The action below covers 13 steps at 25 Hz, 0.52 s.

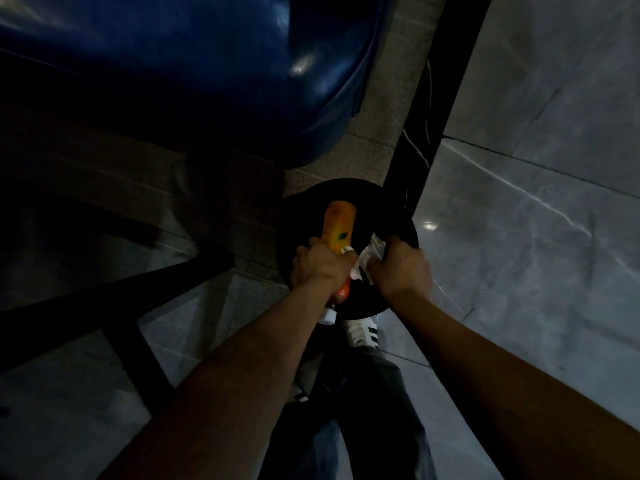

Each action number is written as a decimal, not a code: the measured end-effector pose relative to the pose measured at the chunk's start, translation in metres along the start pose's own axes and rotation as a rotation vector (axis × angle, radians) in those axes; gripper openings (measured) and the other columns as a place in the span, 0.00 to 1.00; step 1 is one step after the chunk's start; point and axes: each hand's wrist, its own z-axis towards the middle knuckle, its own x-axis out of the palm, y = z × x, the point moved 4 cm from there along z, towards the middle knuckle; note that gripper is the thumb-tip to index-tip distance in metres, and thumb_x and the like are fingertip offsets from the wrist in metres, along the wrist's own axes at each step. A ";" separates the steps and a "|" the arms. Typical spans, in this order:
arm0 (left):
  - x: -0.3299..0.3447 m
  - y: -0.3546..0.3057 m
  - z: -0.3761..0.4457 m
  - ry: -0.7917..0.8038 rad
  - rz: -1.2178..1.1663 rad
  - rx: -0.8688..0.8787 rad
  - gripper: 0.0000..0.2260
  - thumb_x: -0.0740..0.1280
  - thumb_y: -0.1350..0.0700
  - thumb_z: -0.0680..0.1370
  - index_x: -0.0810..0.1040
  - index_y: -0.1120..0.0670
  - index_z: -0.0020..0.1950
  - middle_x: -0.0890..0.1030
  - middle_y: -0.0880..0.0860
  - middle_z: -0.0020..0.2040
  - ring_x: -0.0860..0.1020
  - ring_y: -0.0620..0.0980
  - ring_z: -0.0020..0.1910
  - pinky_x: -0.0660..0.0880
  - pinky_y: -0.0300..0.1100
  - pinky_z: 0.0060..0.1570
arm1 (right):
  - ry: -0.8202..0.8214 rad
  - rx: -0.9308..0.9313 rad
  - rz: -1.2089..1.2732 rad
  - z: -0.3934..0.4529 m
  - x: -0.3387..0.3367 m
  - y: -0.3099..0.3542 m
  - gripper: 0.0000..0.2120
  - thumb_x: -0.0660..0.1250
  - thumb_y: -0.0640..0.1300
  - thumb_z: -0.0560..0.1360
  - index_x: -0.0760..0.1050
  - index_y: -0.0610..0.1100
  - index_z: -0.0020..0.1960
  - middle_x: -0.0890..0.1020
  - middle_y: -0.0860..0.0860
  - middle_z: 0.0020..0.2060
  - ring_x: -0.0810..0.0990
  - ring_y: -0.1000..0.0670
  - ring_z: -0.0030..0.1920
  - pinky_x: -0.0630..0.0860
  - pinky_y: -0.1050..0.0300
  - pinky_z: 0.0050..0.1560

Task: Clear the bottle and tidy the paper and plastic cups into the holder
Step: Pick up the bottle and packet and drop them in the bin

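Observation:
My left hand (320,263) grips an orange bottle (339,225) round its middle. The bottle points bottom-away from me, its white cap (328,317) toward me below my wrist. It hangs over the round black bin (405,220) on the floor. My right hand (398,266) holds crumpled white paper (372,249) at the bin's right side, fingers curled round it. No cups or holder are in view.
A blue padded seat (173,64) fills the upper left. A black post (433,116) rises beside the bin, next to a grey marble wall (536,168). Black furniture legs (121,299) cross the tiled floor at left. My shoe (360,332) stands just before the bin.

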 end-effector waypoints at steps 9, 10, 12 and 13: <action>0.015 0.006 0.040 -0.016 0.012 -0.056 0.30 0.64 0.42 0.77 0.66 0.58 0.73 0.64 0.62 0.73 0.62 0.63 0.72 0.65 0.57 0.67 | 0.020 0.007 -0.071 0.022 0.039 0.005 0.14 0.62 0.44 0.78 0.73 0.40 0.62 0.80 0.38 0.54 0.80 0.36 0.54 0.67 0.54 0.43; 0.015 0.007 0.041 -0.019 0.001 -0.049 0.30 0.65 0.42 0.77 0.66 0.58 0.73 0.63 0.62 0.73 0.61 0.63 0.72 0.64 0.57 0.67 | 0.033 0.010 -0.067 0.023 0.040 0.004 0.14 0.62 0.44 0.78 0.74 0.40 0.62 0.80 0.38 0.54 0.80 0.37 0.55 0.68 0.54 0.43; 0.012 0.007 0.039 -0.033 -0.042 -0.025 0.31 0.67 0.43 0.76 0.64 0.56 0.75 0.62 0.62 0.74 0.60 0.64 0.73 0.63 0.56 0.68 | 0.087 0.014 -0.044 0.023 0.043 0.001 0.14 0.62 0.46 0.78 0.74 0.41 0.61 0.81 0.38 0.55 0.80 0.37 0.56 0.68 0.53 0.45; 0.010 0.007 0.037 -0.040 -0.062 -0.008 0.31 0.67 0.44 0.76 0.63 0.55 0.75 0.62 0.62 0.74 0.60 0.64 0.73 0.63 0.56 0.68 | 0.120 0.021 -0.027 0.022 0.043 -0.001 0.14 0.63 0.46 0.78 0.74 0.41 0.61 0.80 0.38 0.55 0.79 0.37 0.56 0.68 0.53 0.46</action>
